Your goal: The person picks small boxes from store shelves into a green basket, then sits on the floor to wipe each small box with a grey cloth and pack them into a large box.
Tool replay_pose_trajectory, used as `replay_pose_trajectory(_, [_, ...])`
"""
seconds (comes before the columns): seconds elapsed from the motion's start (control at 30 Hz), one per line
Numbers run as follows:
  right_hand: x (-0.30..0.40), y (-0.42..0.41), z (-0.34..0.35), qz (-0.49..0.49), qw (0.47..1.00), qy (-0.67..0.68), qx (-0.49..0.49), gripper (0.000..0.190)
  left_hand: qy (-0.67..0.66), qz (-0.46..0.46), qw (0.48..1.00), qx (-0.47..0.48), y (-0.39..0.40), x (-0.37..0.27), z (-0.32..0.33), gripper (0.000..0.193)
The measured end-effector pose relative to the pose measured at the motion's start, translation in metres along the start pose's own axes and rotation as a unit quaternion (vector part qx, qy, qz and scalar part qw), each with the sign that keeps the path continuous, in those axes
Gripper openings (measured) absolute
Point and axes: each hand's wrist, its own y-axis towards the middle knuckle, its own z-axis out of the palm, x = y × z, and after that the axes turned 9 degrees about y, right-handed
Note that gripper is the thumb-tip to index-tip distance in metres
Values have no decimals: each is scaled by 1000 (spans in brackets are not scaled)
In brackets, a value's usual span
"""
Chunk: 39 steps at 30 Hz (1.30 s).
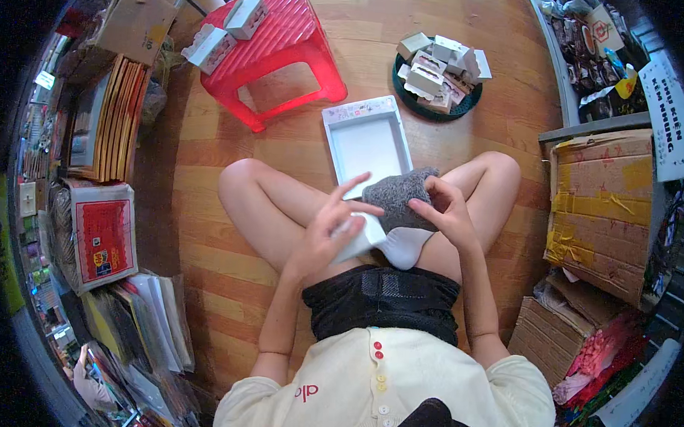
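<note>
A grey cloth (400, 197) is pinched between the thumb and fingers of my right hand (446, 208). My left hand (333, 230) has its fingers spread at the cloth's left side, with a small white box (365, 237) in its palm, partly hidden by the fingers and slightly blurred. Just beyond both hands, an open white box tray (367, 141) lies on the wooden floor, its near edge partly covered by the cloth and my left hand. Farther off stands a round dark green basket (436, 112) heaped with several small white boxes (426, 80).
A red plastic stool (274, 53) at the upper left bears small white boxes (209, 49). Picture frames (116, 121) and a red-and-white package (101, 233) line the left side. Taped cardboard boxes (602, 211) stand along the right. My crossed legs surround the work area.
</note>
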Motion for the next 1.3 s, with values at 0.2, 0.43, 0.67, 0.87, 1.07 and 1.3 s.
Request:
replay_pose_trajectory(0.2, [3,4,-5,-54,992,-112,32,25,-32,-104,986,124,4,-16,12,27])
replay_pose_trajectory(0.43, [10,17,-5,-39,965,209,153,87,-328,-134,924,140,-1,-11,0,46])
replay_pose_trajectory(0.67, [-12,1,4,116,979,165,21,46,-416,-215,883,0,-4,3,-5,59])
replay_pose_trajectory(0.87, [23,10,52,-158,980,-5,-117,43,-469,-205,829,-226,3,7,18,60])
replay_pose_trajectory(1.07, [6,-5,94,-149,984,-94,30,67,-458,-213,804,-314,11,0,37,55])
replay_pose_trajectory(1.3, [13,-12,95,-74,996,-40,-8,58,-399,-149,851,-308,3,-4,37,57])
